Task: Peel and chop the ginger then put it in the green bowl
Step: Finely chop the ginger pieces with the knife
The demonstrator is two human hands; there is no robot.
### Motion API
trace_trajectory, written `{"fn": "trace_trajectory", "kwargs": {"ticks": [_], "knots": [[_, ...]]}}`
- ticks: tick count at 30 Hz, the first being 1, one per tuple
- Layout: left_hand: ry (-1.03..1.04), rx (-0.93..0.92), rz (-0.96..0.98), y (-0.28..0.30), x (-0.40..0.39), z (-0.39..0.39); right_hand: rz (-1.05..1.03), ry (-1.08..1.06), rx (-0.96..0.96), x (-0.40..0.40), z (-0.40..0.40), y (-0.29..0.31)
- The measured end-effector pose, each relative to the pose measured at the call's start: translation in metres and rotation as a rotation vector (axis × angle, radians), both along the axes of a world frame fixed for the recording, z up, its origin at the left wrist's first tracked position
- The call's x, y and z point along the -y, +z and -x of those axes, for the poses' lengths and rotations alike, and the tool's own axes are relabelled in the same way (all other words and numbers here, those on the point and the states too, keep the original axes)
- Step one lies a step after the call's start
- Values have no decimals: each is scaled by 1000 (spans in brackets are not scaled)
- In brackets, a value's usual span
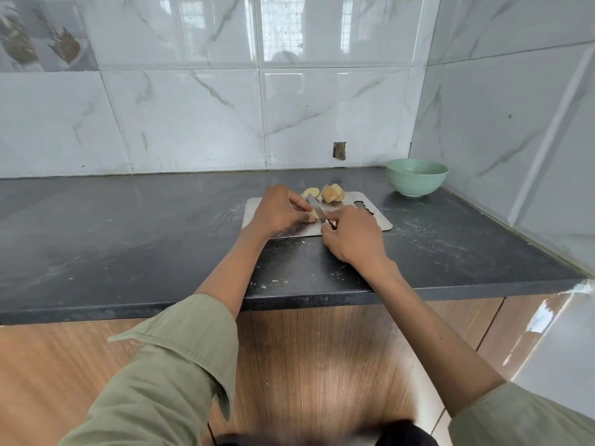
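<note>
My left hand (279,210) pinches ginger (313,215) on the board (370,217) so my right (351,235), clamping the knife (315,206), can cut safely.

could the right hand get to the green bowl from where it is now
Probably yes. The green bowl stands on bare counter to the right of the cutting board, with nothing between it and the right hand. But that hand grips the knife, so it would need to set it down first.

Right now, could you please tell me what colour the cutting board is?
Silvery grey, like bare metal; the cutting board shows in the head view.
</note>
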State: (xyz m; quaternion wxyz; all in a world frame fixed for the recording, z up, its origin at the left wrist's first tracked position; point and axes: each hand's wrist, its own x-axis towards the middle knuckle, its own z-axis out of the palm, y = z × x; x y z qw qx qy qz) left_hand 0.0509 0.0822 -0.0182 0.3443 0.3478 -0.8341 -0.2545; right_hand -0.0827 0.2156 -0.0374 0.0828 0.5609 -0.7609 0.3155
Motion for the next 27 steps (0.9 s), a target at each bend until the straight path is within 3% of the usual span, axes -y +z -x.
{"fn": "trace_trajectory", "kwargs": {"ticks": [9,21,27], "knots": [[-13,-15,5,-1,1,1,29,16,-45,-7,-7,2],[-17,-26,16,-1,0,1,-156,48,1,10,-5,15],[-27,-47,11,-2,0,1,-26,23,1,4,-8,7]]}}
